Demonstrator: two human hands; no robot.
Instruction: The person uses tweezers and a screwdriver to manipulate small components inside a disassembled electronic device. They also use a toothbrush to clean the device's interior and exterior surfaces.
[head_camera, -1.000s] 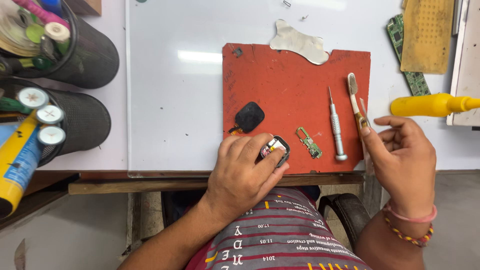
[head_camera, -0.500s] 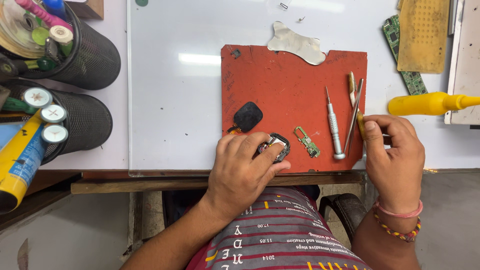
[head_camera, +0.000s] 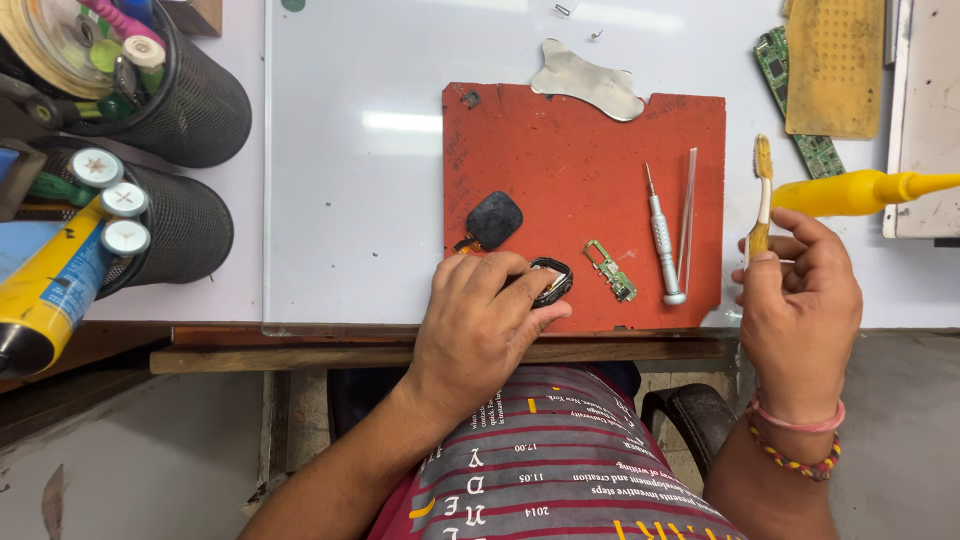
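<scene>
At the table's left edge stand 2 mesh cups (head_camera: 195, 100) of tools. The left hand (head_camera: 480, 325) clamps a small black case (head_camera: 552, 280) against the red mat's (head_camera: 580, 150) near edge, fingers curled over it. Beside it on the mat lie a black pad (head_camera: 493, 221), a green board (head_camera: 610, 270) and a screwdriver (head_camera: 662, 240). Off the mat's right edge, the right hand (head_camera: 800, 300) pinches a toothbrush (head_camera: 761, 195) upright, bristles up.

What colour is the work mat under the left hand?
Orange-red mat, clearest in the head view.
</scene>
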